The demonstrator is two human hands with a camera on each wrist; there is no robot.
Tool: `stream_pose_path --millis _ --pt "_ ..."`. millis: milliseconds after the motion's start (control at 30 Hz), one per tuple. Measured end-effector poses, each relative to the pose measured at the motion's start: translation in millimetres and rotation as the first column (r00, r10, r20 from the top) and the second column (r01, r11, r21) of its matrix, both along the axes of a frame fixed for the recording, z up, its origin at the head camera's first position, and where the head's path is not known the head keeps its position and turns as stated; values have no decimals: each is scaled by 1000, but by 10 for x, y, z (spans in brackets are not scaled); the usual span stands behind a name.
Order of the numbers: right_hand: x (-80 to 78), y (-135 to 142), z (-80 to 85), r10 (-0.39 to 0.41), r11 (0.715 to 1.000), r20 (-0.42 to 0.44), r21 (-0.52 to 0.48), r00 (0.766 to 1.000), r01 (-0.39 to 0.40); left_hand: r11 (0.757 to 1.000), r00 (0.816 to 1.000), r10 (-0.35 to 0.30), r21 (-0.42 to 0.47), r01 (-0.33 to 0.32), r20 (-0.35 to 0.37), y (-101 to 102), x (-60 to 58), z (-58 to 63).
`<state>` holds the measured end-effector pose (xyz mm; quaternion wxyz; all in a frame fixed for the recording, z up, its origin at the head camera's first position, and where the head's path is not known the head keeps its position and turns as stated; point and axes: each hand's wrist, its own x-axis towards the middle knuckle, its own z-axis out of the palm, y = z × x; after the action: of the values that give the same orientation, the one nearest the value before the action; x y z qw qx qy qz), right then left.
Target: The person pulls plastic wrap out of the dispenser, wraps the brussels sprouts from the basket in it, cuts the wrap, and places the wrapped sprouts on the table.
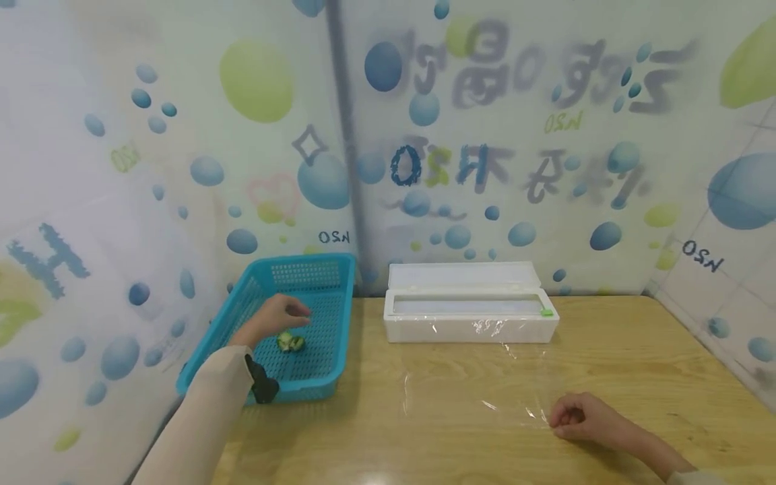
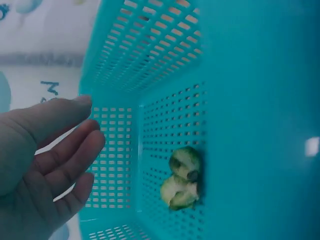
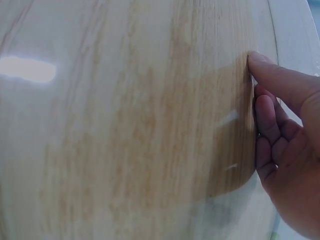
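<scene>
My left hand point(image 1: 275, 320) hovers over a blue perforated plastic basket point(image 1: 348, 310) with its fingers loosely bent and nothing between them. Small green vegetables point(image 2: 182, 175), perhaps Brussels sprouts, lie together on the basket floor below that hand, apart from it. Clear plastic wrap point(image 1: 490, 405) stretches from a white dispenser box point(image 1: 473, 330) across the table toward me. At its near right corner, my right hand point(image 1: 591, 423) pinches the wrap between thumb and curled fingers, low over the wood. The wrap's transparent edge is hard to make out in the right wrist view.
The dispenser's white lid point(image 1: 463, 276) stands raised at the back, and a small green piece point(image 1: 547, 312) sits at the box's right end. A wooden table point(image 1: 636, 357) carries everything. Patterned sheets point(image 1: 261, 168) enclose the table's back and sides.
</scene>
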<state>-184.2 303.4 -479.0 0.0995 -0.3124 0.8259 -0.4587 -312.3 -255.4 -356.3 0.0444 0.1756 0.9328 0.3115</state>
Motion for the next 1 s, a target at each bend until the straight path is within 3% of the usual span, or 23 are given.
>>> stream_pose_path --millis 267,533,667,767,1000 --pt "-2 -4 -16 -20 1000 -5 7 1000 20 997 996 72 -2 -72 45 -65 -118 18" --pt "5 11 -56 -21 1000 9 -14 1000 21 999 986 -27 21 24 165 -170 -253 -43" --pt "3 4 -52 -22 1000 -2 -21 1000 22 999 969 53 -19 -50 243 -170 -256 -96" --pt "-1 -4 -48 -29 999 -10 -23 1000 28 996 965 83 -58 -71 250 -165 -227 -125" --pt "-4 1 -41 -42 999 18 -16 999 42 996 966 61 -82 -42 251 -194 -242 -195"
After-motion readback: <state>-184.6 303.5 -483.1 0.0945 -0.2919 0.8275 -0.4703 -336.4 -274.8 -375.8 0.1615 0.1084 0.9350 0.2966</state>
